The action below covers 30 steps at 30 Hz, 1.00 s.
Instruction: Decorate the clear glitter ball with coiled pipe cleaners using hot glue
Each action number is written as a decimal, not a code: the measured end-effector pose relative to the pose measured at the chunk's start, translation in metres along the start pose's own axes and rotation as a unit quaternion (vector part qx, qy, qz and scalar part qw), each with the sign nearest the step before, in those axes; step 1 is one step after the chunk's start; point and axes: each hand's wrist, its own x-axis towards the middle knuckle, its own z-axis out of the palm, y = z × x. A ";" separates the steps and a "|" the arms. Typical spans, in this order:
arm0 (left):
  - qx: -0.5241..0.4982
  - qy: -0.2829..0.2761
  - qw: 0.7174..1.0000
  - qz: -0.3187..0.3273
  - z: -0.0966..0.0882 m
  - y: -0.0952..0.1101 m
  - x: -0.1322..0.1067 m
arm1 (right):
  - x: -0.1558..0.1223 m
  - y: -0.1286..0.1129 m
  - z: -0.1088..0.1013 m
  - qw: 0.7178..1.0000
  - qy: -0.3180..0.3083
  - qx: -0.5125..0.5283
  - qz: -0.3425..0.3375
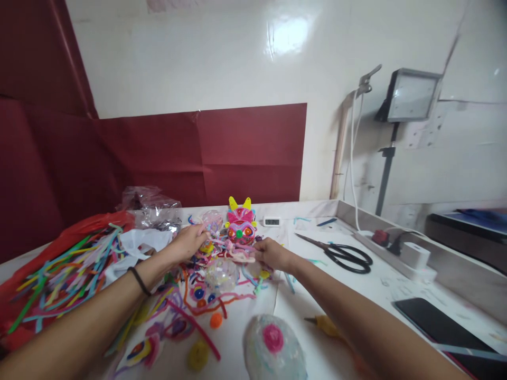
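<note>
Hands both at a tangle of coloured strips and small craft pieces (pixel 198 282) in the middle of the worktop (pixel 233 338). Left hand (pixel 190 243) half curled over the far left part; right hand (pixel 273 253) with fingers bent nearly closed beside a pale pink-and-white strip (pixel 242 257). Hard to tell, with fingertips partly hidden, whether either has firm hold of anything. Just beyond and between them, upright, a bright toy head with yellow ears (pixel 241 224).

Best, probably, to lift one strip at a time and steady its neighbours with the other hand, since fuzzy pieces seem likely to snag. Keep the right forearm clear of the yellow-handled pointed tool (pixel 327 324) beside it, and mind the tips of the black scissors (pixel 336 253).

Nearest, a translucent dome with a pink spot (pixel 276 345). To the left, a red bag (pixel 113 219) with loose strips; at the far edge, a small display (pixel 271 221). To the right, a dark phone (pixel 446 324) and a power strip (pixel 420 273). Behind, dark red paper (pixel 253 153) on a pale, shiny wall (pixel 206 63), plus a lamp panel (pixel 414 95) on a stand.
</note>
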 end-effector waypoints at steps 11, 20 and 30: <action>0.079 0.081 0.990 -0.087 -0.016 -0.032 0.012 | -0.020 0.024 -0.026 0.984 -0.060 0.109 0.130; 0.079 0.038 0.995 0.041 0.007 -0.038 0.012 | -0.038 0.023 -0.031 0.968 -0.059 0.199 0.142; -0.056 0.072 0.990 0.110 0.028 0.071 -0.016 | -0.050 -0.003 -0.021 0.958 -0.050 0.261 0.108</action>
